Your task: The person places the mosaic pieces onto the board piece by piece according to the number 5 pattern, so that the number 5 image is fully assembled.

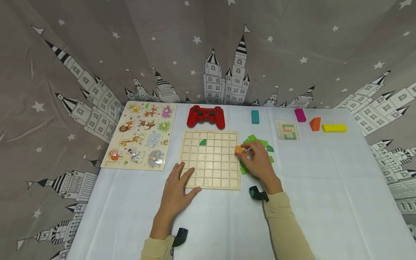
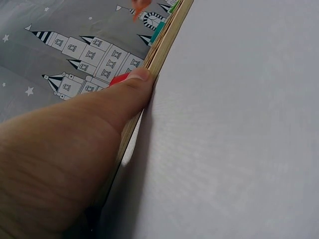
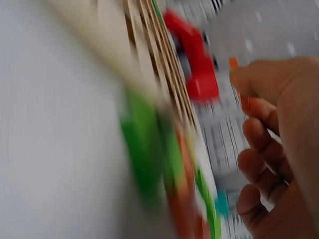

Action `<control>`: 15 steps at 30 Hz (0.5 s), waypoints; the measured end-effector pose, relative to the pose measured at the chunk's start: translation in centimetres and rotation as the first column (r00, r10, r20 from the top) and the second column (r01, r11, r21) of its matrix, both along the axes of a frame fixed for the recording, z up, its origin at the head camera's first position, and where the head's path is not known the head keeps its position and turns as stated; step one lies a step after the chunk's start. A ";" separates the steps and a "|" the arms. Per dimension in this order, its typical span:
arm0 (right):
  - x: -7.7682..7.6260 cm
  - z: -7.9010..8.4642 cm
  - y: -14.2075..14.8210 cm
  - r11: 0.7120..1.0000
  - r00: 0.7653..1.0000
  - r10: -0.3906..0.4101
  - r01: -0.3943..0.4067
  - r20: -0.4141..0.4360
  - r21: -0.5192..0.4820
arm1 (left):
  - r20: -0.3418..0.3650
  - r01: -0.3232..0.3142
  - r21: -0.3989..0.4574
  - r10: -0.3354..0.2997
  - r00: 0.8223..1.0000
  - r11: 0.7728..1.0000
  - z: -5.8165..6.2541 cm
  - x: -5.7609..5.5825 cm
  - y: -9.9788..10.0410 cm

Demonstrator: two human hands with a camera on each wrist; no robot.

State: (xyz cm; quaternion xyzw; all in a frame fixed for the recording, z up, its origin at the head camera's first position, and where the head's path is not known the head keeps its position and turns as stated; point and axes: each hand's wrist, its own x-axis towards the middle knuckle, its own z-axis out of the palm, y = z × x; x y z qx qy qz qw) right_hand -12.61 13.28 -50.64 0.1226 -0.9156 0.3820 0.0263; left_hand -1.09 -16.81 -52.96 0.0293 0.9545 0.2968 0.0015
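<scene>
A wooden grid board (image 1: 212,171) lies mid-table with a dark green quarter-round tile (image 1: 203,142) in one of its upper cells. Between thumb and fingers my right hand (image 1: 258,160) pinches an orange tile (image 1: 238,149), just above the board's right edge; the same orange tile (image 3: 244,102) shows in the right wrist view. Beneath that hand are several green tiles (image 1: 261,142), partly hidden by it. My left hand (image 1: 177,193) rests at the board's lower left corner, fingers spread on it. In the left wrist view the thumb (image 2: 132,92) touches the board's edge (image 2: 164,57).
An animal puzzle (image 1: 139,137) lies left of the board. Behind the board is a red game controller (image 1: 206,117). At the back right are a teal block (image 1: 255,117), a pattern card (image 1: 287,130), a magenta block (image 1: 300,115), an orange block (image 1: 315,124) and a yellow block (image 1: 334,128).
</scene>
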 end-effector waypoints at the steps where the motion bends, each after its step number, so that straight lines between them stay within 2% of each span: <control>1: -0.1 0.2 -1.1 1.000 1.000 0.017 -0.017 -0.011 -0.001 | 0.001 -0.001 -0.001 0.001 1.000 1.000 0.0 0.0 0.0; 5: -0.6 0.7 -5.1 0.997 0.997 0.078 -0.078 -0.025 0.002 | 0.003 -0.006 -0.015 0.006 1.000 1.000 0.1 0.0 0.1; 8: -1.1 0.8 -7.7 0.996 0.996 0.093 -0.092 -0.016 0.016 | 0.001 -0.008 -0.019 0.008 1.000 1.000 0.1 0.0 0.1; 15: -2.2 0.1 -11.4 0.991 0.993 0.116 -0.117 0.029 0.069 | -0.006 0.006 -0.016 -0.006 1.000 1.000 0.2 0.0 -0.1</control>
